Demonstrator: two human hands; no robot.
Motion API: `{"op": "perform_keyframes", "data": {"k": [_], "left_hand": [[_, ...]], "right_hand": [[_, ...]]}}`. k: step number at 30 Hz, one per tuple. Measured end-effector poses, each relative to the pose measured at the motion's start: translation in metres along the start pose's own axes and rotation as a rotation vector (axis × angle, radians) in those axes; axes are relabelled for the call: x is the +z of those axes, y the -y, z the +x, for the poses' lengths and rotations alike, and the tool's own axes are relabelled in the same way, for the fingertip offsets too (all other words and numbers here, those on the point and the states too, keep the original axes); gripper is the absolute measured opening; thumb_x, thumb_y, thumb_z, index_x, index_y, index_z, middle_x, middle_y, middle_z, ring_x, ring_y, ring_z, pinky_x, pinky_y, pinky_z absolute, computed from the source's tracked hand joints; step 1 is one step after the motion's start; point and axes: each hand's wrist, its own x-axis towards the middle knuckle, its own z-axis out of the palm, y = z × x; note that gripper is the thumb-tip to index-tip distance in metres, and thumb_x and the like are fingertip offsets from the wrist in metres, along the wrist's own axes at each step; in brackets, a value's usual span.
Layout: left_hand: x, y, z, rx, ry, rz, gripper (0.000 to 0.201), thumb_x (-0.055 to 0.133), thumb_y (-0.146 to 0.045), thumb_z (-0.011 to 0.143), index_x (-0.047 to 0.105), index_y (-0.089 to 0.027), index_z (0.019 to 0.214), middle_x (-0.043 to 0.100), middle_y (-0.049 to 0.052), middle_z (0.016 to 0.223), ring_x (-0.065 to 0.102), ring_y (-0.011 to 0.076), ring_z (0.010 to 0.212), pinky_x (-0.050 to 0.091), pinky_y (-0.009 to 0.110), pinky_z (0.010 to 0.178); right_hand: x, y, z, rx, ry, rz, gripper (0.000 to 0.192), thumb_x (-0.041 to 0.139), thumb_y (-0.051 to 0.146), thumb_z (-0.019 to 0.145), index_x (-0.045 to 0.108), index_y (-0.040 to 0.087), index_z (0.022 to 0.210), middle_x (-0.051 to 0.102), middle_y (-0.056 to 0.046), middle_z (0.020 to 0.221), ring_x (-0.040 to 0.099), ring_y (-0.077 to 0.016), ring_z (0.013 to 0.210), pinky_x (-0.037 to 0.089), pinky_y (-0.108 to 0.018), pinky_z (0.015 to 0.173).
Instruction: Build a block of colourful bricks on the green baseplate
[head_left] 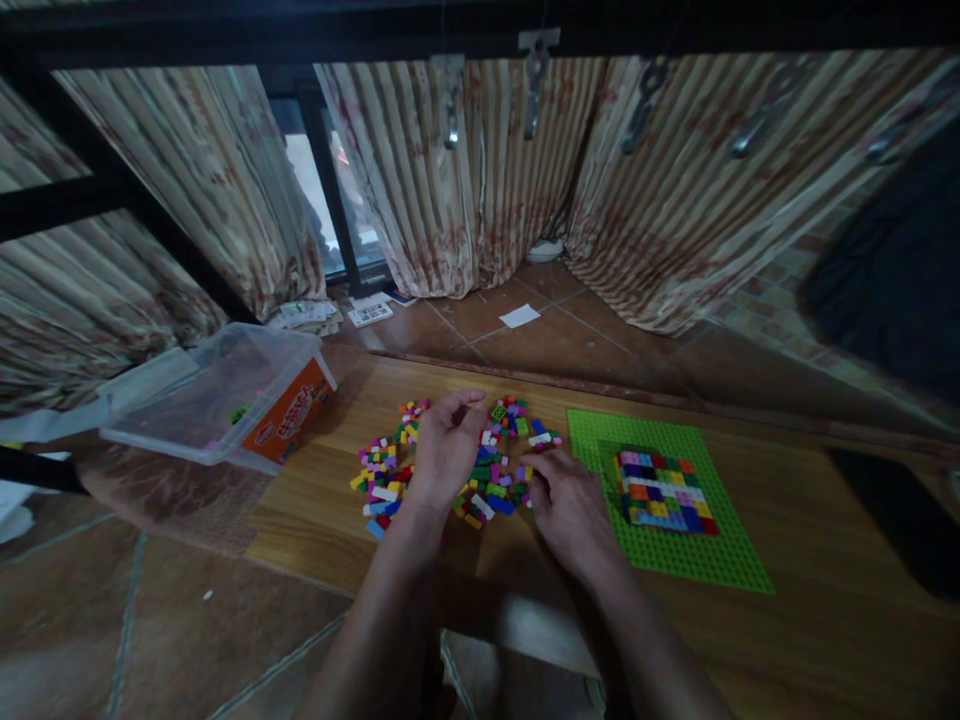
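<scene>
A pile of small coloured bricks (pixel 390 470) lies spread on a low wooden table (pixel 787 620). My left hand (pixel 444 450) rests palm down on the middle of the pile, fingers curled loosely over the bricks. My right hand (pixel 566 505) sits at the pile's right edge, fingertips down among the bricks; whether it pinches one is hidden. To the right lies a green baseplate (pixel 720 560) with a block of multicoloured bricks (pixel 664 492) built on it.
A clear plastic tub (pixel 202 400) with an orange label lies tipped on its side at the table's left end. Striped curtains (pixel 480 170) hang behind, papers (pixel 517 316) lie on the tiled floor, and a dark object (pixel 900 510) sits at the table's right.
</scene>
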Motion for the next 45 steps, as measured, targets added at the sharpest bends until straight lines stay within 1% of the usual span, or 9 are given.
{"op": "perform_keyframes", "data": {"k": [2, 7, 15, 20, 26, 30, 34, 40, 45], "left_hand": [[0.002, 0.004, -0.002, 0.011, 0.051, 0.039, 0.022, 0.063, -0.027, 0.076, 0.070, -0.015, 0.094, 0.061, -0.002, 0.062, 0.050, 0.0098, 0.053, 0.037, 0.020, 0.051], [0.006, 0.013, -0.006, 0.080, 0.269, 0.202, 0.020, 0.058, -0.026, 0.081, 0.072, -0.018, 0.093, 0.063, 0.000, 0.065, 0.054, 0.0124, 0.055, 0.040, 0.022, 0.054], [0.014, 0.008, -0.016, 0.173, 0.297, 0.561, 0.020, 0.051, -0.019, 0.083, 0.071, -0.021, 0.085, 0.067, 0.002, 0.070, 0.058, 0.0159, 0.063, 0.043, 0.025, 0.060], [0.020, 0.007, -0.023, 0.153, 0.357, 0.692, 0.021, 0.049, -0.021, 0.084, 0.070, -0.021, 0.086, 0.070, 0.004, 0.076, 0.063, 0.0182, 0.070, 0.046, 0.027, 0.064], [0.016, 0.004, -0.022, 0.145, 0.349, 0.719, 0.027, 0.046, -0.018, 0.085, 0.071, -0.021, 0.093, 0.071, 0.005, 0.081, 0.065, 0.0188, 0.075, 0.048, 0.028, 0.069], [0.009, 0.004, -0.017, 0.161, 0.315, 0.690, 0.029, 0.046, -0.015, 0.084, 0.072, -0.021, 0.096, 0.073, 0.006, 0.085, 0.066, 0.0190, 0.077, 0.048, 0.028, 0.070], [0.005, 0.004, -0.013, 0.183, 0.285, 0.639, 0.028, 0.047, -0.015, 0.084, 0.072, -0.019, 0.095, 0.071, 0.005, 0.078, 0.064, 0.0183, 0.070, 0.046, 0.027, 0.066], [0.006, 0.003, -0.011, 0.172, 0.310, 0.673, 0.027, 0.048, -0.016, 0.085, 0.072, -0.018, 0.098, 0.071, 0.005, 0.078, 0.062, 0.0173, 0.070, 0.046, 0.027, 0.066], [0.005, 0.009, -0.006, 0.165, 0.299, 0.600, 0.025, 0.050, -0.018, 0.084, 0.072, -0.018, 0.098, 0.072, 0.005, 0.085, 0.064, 0.0176, 0.076, 0.047, 0.027, 0.070]], "right_hand": [[-0.001, 0.000, 0.000, 0.000, 0.010, -0.013, 0.026, 0.047, 0.017, 0.090, 0.067, 0.024, 0.105, 0.066, -0.006, 0.103, 0.061, -0.0225, 0.099, 0.043, -0.037, 0.089], [0.000, -0.002, 0.003, 0.003, 0.019, -0.016, 0.024, 0.051, 0.024, 0.091, 0.066, 0.023, 0.110, 0.066, -0.007, 0.105, 0.063, -0.0217, 0.095, 0.045, -0.035, 0.085], [0.008, -0.002, 0.007, 0.071, -0.070, -0.007, 0.018, 0.051, 0.029, 0.089, 0.066, 0.022, 0.095, 0.069, -0.007, 0.096, 0.065, -0.0215, 0.081, 0.045, -0.033, 0.072], [0.014, -0.006, 0.008, 0.066, -0.070, -0.050, 0.021, 0.046, 0.028, 0.090, 0.064, 0.019, 0.097, 0.068, -0.010, 0.097, 0.066, -0.0251, 0.085, 0.045, -0.035, 0.069], [0.014, -0.014, 0.009, -0.046, -0.012, -0.027, 0.028, 0.037, 0.018, 0.090, 0.064, 0.019, 0.098, 0.066, -0.009, 0.098, 0.065, -0.0231, 0.085, 0.046, -0.035, 0.072], [0.009, -0.012, 0.008, -0.077, -0.002, -0.007, 0.029, 0.040, 0.013, 0.088, 0.065, 0.018, 0.101, 0.064, -0.009, 0.101, 0.062, -0.0237, 0.093, 0.047, -0.038, 0.083], [0.005, -0.005, 0.006, -0.046, -0.008, 0.007, 0.024, 0.048, 0.014, 0.087, 0.068, 0.021, 0.099, 0.061, -0.008, 0.106, 0.058, -0.0243, 0.101, 0.045, -0.039, 0.092], [0.005, 0.001, 0.007, -0.011, -0.037, 0.057, 0.014, 0.053, 0.016, 0.086, 0.067, 0.019, 0.089, 0.062, -0.009, 0.103, 0.056, -0.0251, 0.100, 0.044, -0.038, 0.089], [-0.001, 0.006, 0.003, 0.066, -0.124, 0.326, 0.015, 0.050, 0.026, 0.092, 0.064, 0.020, 0.093, 0.065, -0.006, 0.096, 0.057, -0.0217, 0.094, 0.044, -0.034, 0.084]]}}
